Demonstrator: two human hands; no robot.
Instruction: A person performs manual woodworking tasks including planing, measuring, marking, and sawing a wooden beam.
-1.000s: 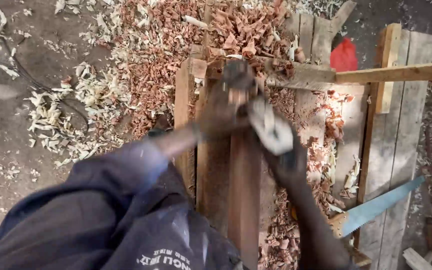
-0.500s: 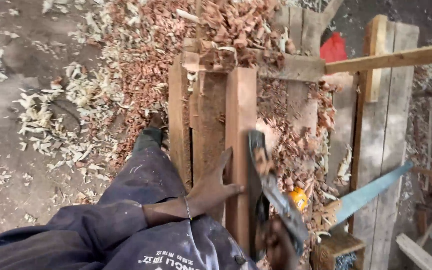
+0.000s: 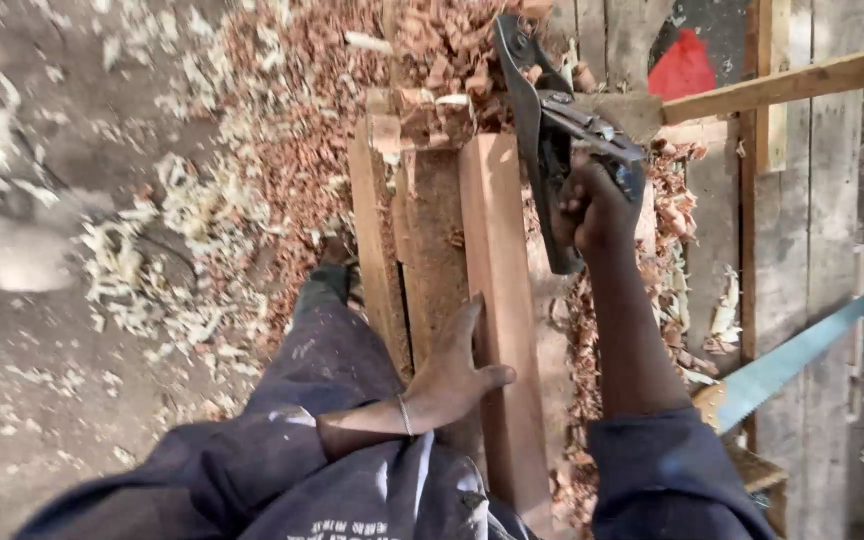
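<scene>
Hand plane [image 3: 552, 140], dark metal and long-bodied, is lifted clear of the wood and tilted, its sole turned toward the left, above the far end of a reddish timber plank [image 3: 500, 300]. The right hand [image 3: 592, 205] has its fingers wrapped tight around the plane's rear handle. The plank lies lengthwise on the worktop [image 3: 712, 230], running away from the person, with its smooth top face showing. The left hand [image 3: 457, 375] rests flat on the near part of the plank and on the darker board [image 3: 434, 250] just beside it, fingers spread and open, gripping nothing; a thin bracelet sits at its wrist. Another narrow board [image 3: 372, 230] lies just left of the dark one. Reddish wood shavings [image 3: 432, 50] are heaped at the far end, and paler shavings [image 3: 152, 260] scatter over the ground [image 3: 32, 380] to the left. A handsaw [image 3: 782, 365] with a bluish blade lies to the right.
</scene>
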